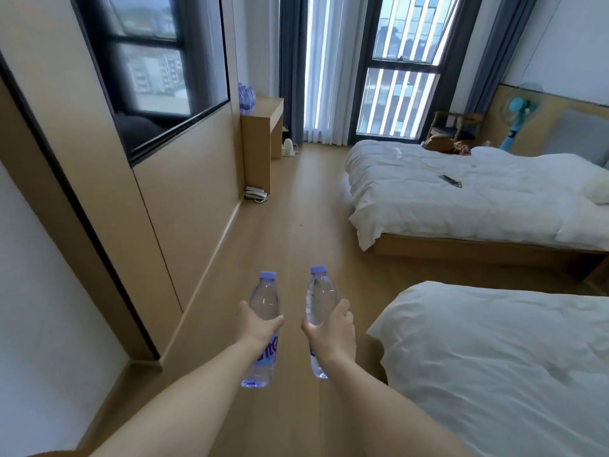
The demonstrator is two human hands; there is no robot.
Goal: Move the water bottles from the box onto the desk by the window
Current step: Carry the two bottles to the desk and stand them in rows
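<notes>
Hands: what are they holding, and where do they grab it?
Each holds a water bottle around its middle: left hand one bottle, right hand another.

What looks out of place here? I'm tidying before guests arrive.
A white corded telephone sits on the wooden floor beside the light wooden desk, not on it, and a dark remote control lies on the far white bed.

The two held water bottles [263, 305] [319, 300] are clear plastic with pale purple caps; the left one bears a purple label with white lettering. The bottles on the desk [263, 120] are the same purple tint [246, 97]. Desk, floor [290, 225] and wall panels are light wood. Both beds [461, 192] [494, 357] carry plain white bedding. Curtains [291, 61] are grey-blue; the fan [517, 107] is turquoise.
</notes>
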